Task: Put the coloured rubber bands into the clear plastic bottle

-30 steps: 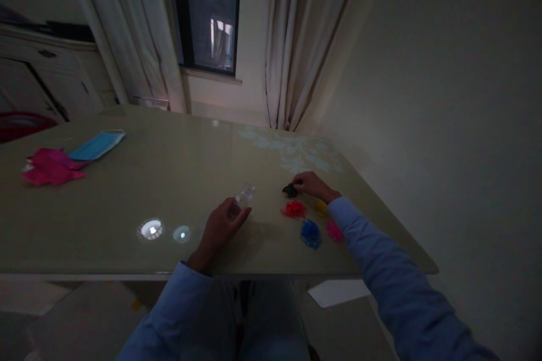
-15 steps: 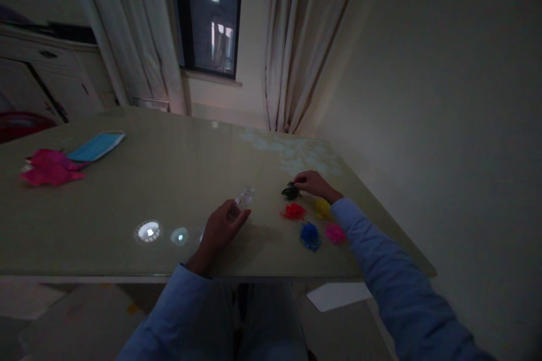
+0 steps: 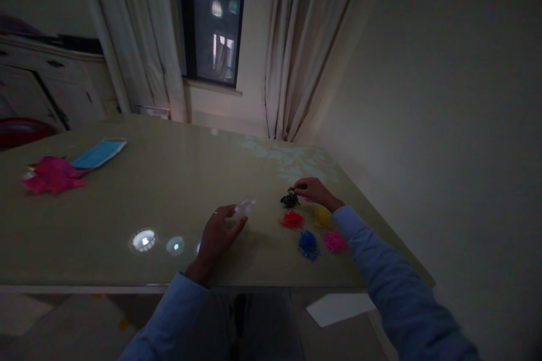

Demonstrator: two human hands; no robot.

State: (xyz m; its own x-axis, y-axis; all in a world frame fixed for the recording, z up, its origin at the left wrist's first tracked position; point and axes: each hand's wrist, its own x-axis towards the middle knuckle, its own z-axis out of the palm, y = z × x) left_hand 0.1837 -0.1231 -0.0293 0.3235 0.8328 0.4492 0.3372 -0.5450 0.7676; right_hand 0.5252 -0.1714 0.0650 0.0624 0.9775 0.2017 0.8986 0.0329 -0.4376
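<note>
Near table edge (image 3: 105, 286) below my hands, room I see leftward across the tabletop (image 3: 169, 180), left hand (image 3: 217, 235) clamped on a small clear object (image 3: 244, 206), right hand (image 3: 315, 189) with fingertips pinched together on the black strands (image 3: 289, 199).

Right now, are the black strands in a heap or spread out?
In a heap: the black strands bunch into one tangled clump on the table, right by the right hand.

Head cam, fwd & down, close over tbl (image 3: 178, 180)
</note>
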